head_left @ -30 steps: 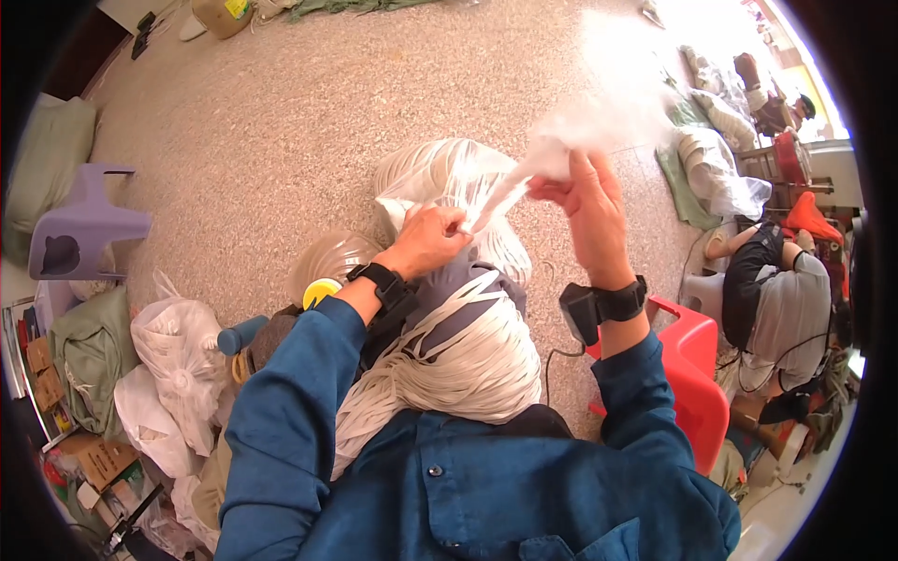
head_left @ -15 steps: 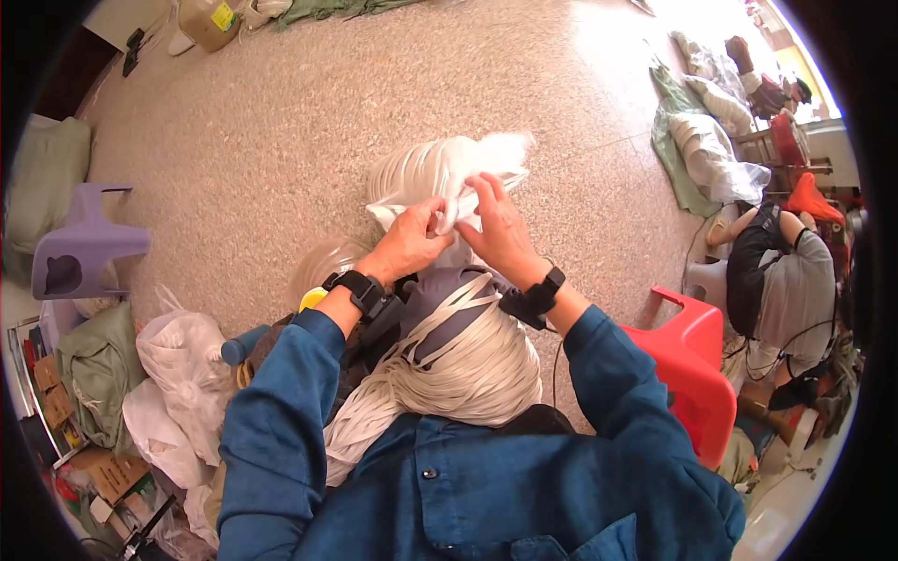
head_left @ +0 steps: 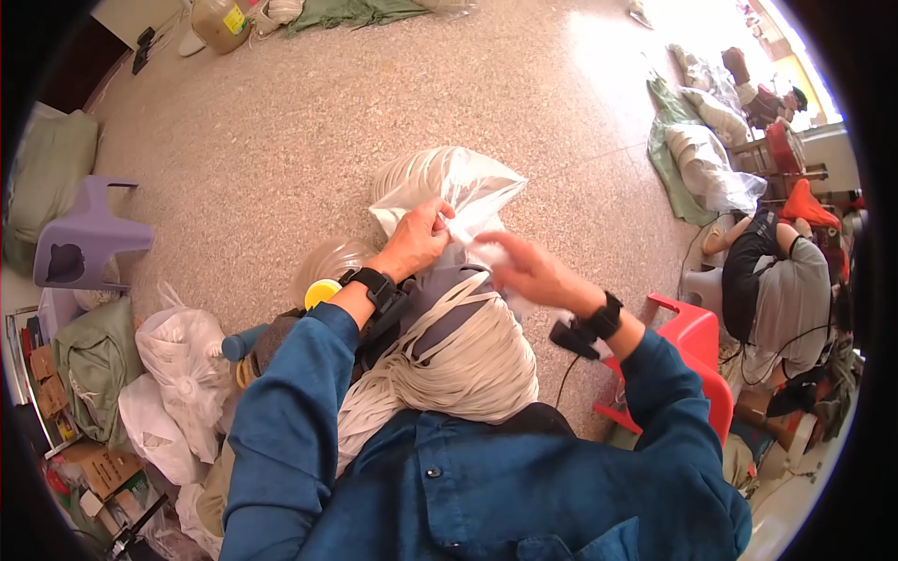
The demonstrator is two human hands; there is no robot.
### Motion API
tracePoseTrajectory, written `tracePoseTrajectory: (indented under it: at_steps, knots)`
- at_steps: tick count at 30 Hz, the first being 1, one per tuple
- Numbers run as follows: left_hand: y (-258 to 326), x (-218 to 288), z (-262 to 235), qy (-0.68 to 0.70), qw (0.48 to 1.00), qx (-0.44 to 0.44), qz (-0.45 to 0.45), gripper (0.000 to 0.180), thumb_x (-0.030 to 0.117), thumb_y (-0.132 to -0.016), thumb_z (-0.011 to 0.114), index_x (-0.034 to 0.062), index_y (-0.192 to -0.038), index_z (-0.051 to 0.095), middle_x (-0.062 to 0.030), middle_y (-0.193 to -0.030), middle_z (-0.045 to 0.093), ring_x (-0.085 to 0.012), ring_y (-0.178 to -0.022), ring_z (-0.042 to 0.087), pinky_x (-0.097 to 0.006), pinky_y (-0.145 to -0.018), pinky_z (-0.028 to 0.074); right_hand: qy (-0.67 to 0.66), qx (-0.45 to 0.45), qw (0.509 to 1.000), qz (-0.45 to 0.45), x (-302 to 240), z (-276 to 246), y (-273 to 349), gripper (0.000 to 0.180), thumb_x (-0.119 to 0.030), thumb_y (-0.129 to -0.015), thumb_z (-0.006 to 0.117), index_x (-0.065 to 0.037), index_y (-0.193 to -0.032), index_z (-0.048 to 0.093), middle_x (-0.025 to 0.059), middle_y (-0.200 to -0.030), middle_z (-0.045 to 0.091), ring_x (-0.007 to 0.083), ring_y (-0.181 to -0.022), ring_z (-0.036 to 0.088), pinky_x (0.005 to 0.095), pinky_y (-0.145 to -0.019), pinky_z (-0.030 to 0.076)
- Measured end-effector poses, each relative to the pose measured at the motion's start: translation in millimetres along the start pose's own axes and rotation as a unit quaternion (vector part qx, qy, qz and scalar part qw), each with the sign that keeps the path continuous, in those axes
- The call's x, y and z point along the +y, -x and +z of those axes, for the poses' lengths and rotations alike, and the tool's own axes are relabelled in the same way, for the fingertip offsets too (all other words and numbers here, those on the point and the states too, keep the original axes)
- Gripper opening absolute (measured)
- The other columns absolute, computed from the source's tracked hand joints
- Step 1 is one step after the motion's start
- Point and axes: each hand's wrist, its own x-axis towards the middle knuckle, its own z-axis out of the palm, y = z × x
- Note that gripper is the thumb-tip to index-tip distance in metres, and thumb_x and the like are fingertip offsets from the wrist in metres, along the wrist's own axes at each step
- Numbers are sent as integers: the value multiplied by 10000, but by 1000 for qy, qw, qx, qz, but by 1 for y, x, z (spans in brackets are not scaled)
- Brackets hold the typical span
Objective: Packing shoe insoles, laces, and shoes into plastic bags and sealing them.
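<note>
Purple plastic chair (head_left: 92,232): one, far left, well apart from the hands.

White bags (head_left: 183,344): full, slumped on the left side.

Yellow lid (head_left: 323,294): one, beside the left forearm. Judged hazard: a knock if that elbow swings in.

Left hand (head_left: 419,239): fingers pinched on the gathered neck of the clear bag. Judged hazard: thin, slick film could slip if the pinch slackens, and the neck could then open.

Clear bag (head_left: 451,176): one, on the floor just ahead of the lap, pale coils inside. Judged hazard: the film could tear if pulled hard at the neck.

Cord heap (head_left: 475,366): pale loops over the lap. Judged hazard: loose strands could snag a wrist strap.

Right hand (head_left: 538,273): blurred, fingers bent beside white plastic at the neck; whether they grip it cannot be told.

Red plastic stool (head_left: 703,348): one, near the right forearm. Judged hazard: a wide pull could bump it.
</note>
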Motion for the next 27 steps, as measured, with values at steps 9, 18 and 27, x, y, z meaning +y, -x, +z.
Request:
tracePoseTrajectory:
  at_steps: [9, 18, 27]
  knots:
    - [6, 22, -7, 4, 995, -94, 21, 218, 180, -830, 716, 8, -960, 683, -55, -887, 663, -92, -829, 594, -267, -755, 475, 348, 141, 926, -32, 8, -23, -11, 595, -272, -967, 580, 57, -1406, 352, 349, -1109, 581, 398, -795, 658, 438, -700, 527]
    - [2, 26, -3, -29, 993, 18, 115, 242, 116, -816, 613, 22, -1034, 657, -135, -908, 703, -255, -810, 662, -371, -748, 502, -442, 74, 891, -67, -68, -33, 13, 517, -127, -961, 579, -15, -1434, 401, 72, -905, 636, 156, -702, 672, 277, -692, 556]
    - [29, 71, -65, 147, 986, 59, 46, 176, 163, -947, 561, 23, -905, 659, 21, -721, 569, -58, -659, 507, -244, -601, 441, -198, 189, 958, -86, -46, -63, 20, 345, -166, -983, 522, -5, -1285, 561, 107, -1203, 632, 136, -867, 649, 299, -835, 533]
